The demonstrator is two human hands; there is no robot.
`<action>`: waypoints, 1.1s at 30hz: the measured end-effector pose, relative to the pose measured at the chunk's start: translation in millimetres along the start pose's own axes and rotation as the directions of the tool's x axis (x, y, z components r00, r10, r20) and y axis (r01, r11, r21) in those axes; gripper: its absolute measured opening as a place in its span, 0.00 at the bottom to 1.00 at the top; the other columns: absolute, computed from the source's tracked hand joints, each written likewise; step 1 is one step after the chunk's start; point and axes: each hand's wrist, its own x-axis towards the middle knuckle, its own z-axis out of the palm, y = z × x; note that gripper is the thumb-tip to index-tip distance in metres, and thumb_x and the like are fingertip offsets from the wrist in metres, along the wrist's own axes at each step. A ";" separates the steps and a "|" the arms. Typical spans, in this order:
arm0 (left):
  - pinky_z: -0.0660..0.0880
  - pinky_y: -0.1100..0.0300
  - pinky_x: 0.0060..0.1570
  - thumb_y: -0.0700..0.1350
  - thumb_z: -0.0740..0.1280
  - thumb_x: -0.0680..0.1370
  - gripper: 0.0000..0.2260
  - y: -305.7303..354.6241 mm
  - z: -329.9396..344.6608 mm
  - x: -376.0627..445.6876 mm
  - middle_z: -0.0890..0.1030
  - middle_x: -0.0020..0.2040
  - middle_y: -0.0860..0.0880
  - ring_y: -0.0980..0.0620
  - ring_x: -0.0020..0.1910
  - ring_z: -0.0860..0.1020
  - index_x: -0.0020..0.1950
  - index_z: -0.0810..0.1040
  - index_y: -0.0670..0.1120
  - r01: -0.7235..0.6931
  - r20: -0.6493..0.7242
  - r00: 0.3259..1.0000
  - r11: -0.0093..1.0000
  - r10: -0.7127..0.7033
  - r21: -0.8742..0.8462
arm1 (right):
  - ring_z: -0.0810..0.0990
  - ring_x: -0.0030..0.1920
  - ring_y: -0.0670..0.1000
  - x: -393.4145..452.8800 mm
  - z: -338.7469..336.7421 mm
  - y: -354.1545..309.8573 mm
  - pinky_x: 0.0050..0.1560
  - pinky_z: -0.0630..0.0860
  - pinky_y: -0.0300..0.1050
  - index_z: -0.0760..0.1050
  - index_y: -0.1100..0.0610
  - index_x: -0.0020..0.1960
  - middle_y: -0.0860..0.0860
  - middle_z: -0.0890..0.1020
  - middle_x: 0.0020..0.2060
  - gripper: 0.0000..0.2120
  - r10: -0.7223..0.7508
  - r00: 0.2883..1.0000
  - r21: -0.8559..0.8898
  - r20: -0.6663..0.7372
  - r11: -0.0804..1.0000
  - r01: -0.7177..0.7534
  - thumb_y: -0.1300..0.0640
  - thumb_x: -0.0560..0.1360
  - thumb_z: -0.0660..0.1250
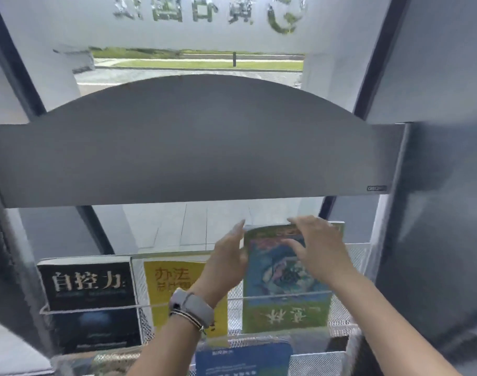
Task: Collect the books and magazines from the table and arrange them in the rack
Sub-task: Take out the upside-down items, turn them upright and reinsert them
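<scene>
A: Largest first. Rack (194, 158), dark grey, arched header panel across the frame; wire-mesh tiers below it. Window glass behind.

B: Upper tier contents?

A: Three, standing side by side behind a thin wire rail. Black book (88, 294) at left, white characters on cover. Yellow book (172, 280) in the middle, partly hidden by the forearm. Green-and-blue book (283, 291) at right, standing upside down, its title characters inverted near the bottom edge.

B: Lower tier?

A: Blue magazine (242, 359), only its top showing. Something patterned to its left, too blurred to tell.

B: Hands?

A: Both on the green-and-blue book. Left hand (228, 264) lies against its left edge, fingers straight and pointing up; grip not closed round it. Right hand (318, 245) is over the top right corner, fingers curled over the top edge, thumb on the front cover; it holds the book.

B: Smallest?

A: Grey watch (191, 308) and thin bracelets on the left wrist.
</scene>
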 end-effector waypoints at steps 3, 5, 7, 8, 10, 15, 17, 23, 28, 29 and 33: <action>0.77 0.68 0.40 0.37 0.60 0.77 0.13 5.1 15.3 7.8 0.79 0.48 0.53 0.52 0.45 0.79 0.61 0.72 0.44 0.054 -0.102 0.993 0.997 -0.058 -0.048 | 0.72 0.67 0.52 11.2 -8.5 18.5 0.68 0.61 0.47 0.67 0.50 0.72 0.48 0.78 0.65 0.22 -0.068 0.997 -0.035 0.022 0.997 0.069 0.46 0.80 0.59; 0.80 0.57 0.38 0.37 0.61 0.77 0.08 9.8 19.1 6.5 0.81 0.43 0.52 0.51 0.40 0.80 0.52 0.74 0.49 0.075 -0.148 0.985 0.994 -0.086 -0.075 | 0.75 0.62 0.54 17.8 -13.8 25.1 0.63 0.64 0.47 0.74 0.51 0.66 0.50 0.82 0.60 0.17 -0.118 0.991 -0.019 0.064 0.993 0.119 0.48 0.80 0.59; 0.80 0.59 0.35 0.38 0.62 0.77 0.09 19.9 20.5 3.9 0.81 0.42 0.54 0.51 0.39 0.81 0.46 0.72 0.54 0.071 -0.174 0.981 0.990 -0.091 -0.120 | 0.77 0.60 0.53 19.4 -23.5 29.9 0.59 0.68 0.45 0.77 0.51 0.61 0.49 0.82 0.58 0.13 -0.149 0.983 0.066 0.108 0.988 0.143 0.51 0.80 0.60; 0.78 0.64 0.33 0.40 0.63 0.76 0.10 25.8 20.2 3.2 0.80 0.43 0.56 0.54 0.40 0.80 0.45 0.71 0.56 0.071 -0.191 0.976 0.984 -0.102 -0.164 | 0.77 0.58 0.53 18.8 -29.8 32.5 0.57 0.70 0.45 0.78 0.51 0.60 0.48 0.83 0.58 0.12 -0.153 0.983 0.110 0.104 0.984 0.142 0.52 0.80 0.60; 0.75 0.69 0.37 0.46 0.65 0.75 0.08 36.5 18.4 3.6 0.78 0.46 0.59 0.57 0.46 0.79 0.46 0.71 0.59 0.085 -0.234 0.960 0.958 -0.152 -0.273 | 0.78 0.54 0.51 17.9 -44.8 41.7 0.52 0.73 0.46 0.80 0.51 0.56 0.47 0.84 0.54 0.11 -0.145 0.989 0.197 0.038 0.971 0.135 0.51 0.80 0.62; 0.64 0.65 0.58 0.62 0.70 0.65 0.24 37.5 11.9 -6.4 0.73 0.62 0.56 0.57 0.63 0.70 0.57 0.68 0.61 0.103 -0.347 0.912 0.942 -0.218 -0.320 | 0.73 0.27 0.41 13.2 -93.2 67.4 0.35 0.71 0.39 0.82 0.50 0.42 0.47 0.81 0.27 0.05 -0.106 0.978 0.627 -0.180 0.754 0.197 0.59 0.74 0.70; 0.61 0.65 0.60 0.63 0.70 0.64 0.33 36.1 9.6 -13.8 0.69 0.69 0.53 0.58 0.66 0.66 0.65 0.65 0.56 0.136 -0.370 0.893 0.938 -0.255 -0.318 | 0.73 0.30 0.48 2.9 -110.8 76.1 0.30 0.71 0.36 0.81 0.47 0.38 0.59 0.79 0.28 0.10 -0.058 0.969 0.771 -0.240 0.596 0.226 0.60 0.74 0.70; 0.60 0.53 0.65 0.53 0.71 0.67 0.40 43.1 7.3 -34.6 0.62 0.72 0.51 0.51 0.70 0.63 0.73 0.52 0.55 0.146 -0.313 0.867 0.798 -0.389 -0.585 | 0.82 0.28 0.41 -31.5 -116.0 91.4 0.30 0.79 0.32 0.84 0.49 0.36 0.44 0.85 0.30 0.06 0.257 0.947 0.981 -0.192 0.051 0.185 0.48 0.63 0.71; 0.78 0.57 0.49 0.49 0.73 0.66 0.21 57.2 1.7 -36.9 0.85 0.44 0.51 0.52 0.44 0.82 0.57 0.76 0.47 0.096 -0.183 0.929 0.689 -0.321 -0.719 | 0.81 0.24 0.47 -49.2 -74.5 83.7 0.27 0.81 0.40 0.77 0.51 0.36 0.48 0.83 0.25 0.08 0.300 0.952 0.932 0.066 -0.360 0.049 0.54 0.74 0.64; 0.79 0.60 0.42 0.44 0.70 0.68 0.14 60.8 -3.2 -35.1 0.85 0.38 0.51 0.53 0.37 0.82 0.53 0.77 0.46 0.051 -0.226 0.916 0.656 -0.331 -0.753 | 0.82 0.25 0.47 -50.8 -67.1 80.9 0.28 0.81 0.40 0.75 0.52 0.38 0.48 0.83 0.26 0.05 0.283 0.953 0.917 0.108 -0.399 0.015 0.53 0.72 0.66; 0.79 0.63 0.34 0.41 0.64 0.73 0.04 77.7 -37.0 -29.1 0.85 0.36 0.54 0.56 0.33 0.83 0.45 0.77 0.48 -0.147 -0.346 0.902 0.569 -0.259 -0.809 | 0.84 0.33 0.46 -57.6 -46.2 74.3 0.37 0.81 0.35 0.78 0.57 0.45 0.49 0.86 0.33 0.15 0.190 0.953 0.955 0.235 -0.226 -0.191 0.51 0.62 0.72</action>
